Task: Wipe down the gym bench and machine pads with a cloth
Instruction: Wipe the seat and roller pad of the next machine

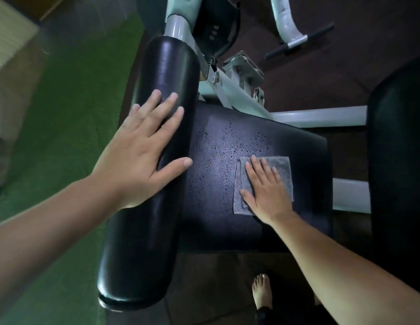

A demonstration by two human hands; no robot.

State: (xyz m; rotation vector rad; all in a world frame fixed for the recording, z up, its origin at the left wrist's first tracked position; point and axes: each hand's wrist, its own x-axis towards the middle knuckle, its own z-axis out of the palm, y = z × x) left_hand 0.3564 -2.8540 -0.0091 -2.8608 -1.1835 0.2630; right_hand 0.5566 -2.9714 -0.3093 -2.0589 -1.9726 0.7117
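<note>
Two bare hands are on the machine. The left hand [143,148] lies flat on the long black roller pad [148,231], fingers straight and spread, grasping nothing. The right hand [267,191] presses a folded grey cloth [284,163] down onto the flat black seat pad [216,207], its fingers straight and not curled round the cloth. The palm hides the cloth's middle, so only its edges and far corner show. The cloth sits right of the pad's centre, just beside a patch of dark specks [232,139]; wet drops or worn spots, I cannot tell which. Behind the pads, a pale metal frame [237,95] runs up out of sight. Another dark pad [401,160] on the right is cut off at the edge. Blurred green matting [63,113] lies to the left. Only the front of a bare foot [262,290] shows below.
</note>
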